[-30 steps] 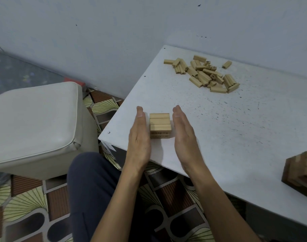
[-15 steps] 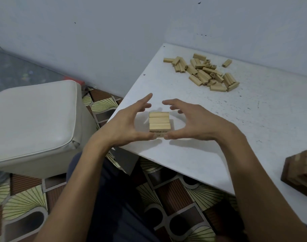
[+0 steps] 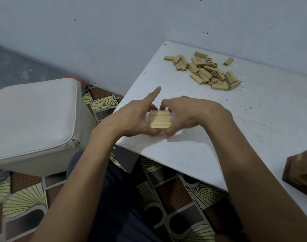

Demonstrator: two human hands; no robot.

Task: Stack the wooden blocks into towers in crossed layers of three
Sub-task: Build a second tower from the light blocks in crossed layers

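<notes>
A small tower of pale wooden blocks (image 3: 160,121) stands near the front left corner of the white table (image 3: 219,137), its top layer three blocks side by side. My left hand (image 3: 133,119) grips its left side, thumb at the near face and fingers behind, with the index finger sticking up. My right hand (image 3: 182,116) grips the right side, thumb at the near corner and fingers curled over the far edge. Lower layers are mostly hidden by my hands. A pile of loose blocks (image 3: 207,70) lies at the table's far side.
A dark wooden stack (image 3: 301,172) sits at the table's right edge, partly cut off. A white padded stool (image 3: 33,119) stands left of the table. Patterned floor and my dark-trousered leg (image 3: 114,198) lie below. The wall is close behind.
Both hands turned from flat palms beside the tower to hovering around it, then closed in so thumbs and fingers now clasp its front and back. The tower stayed in place.
</notes>
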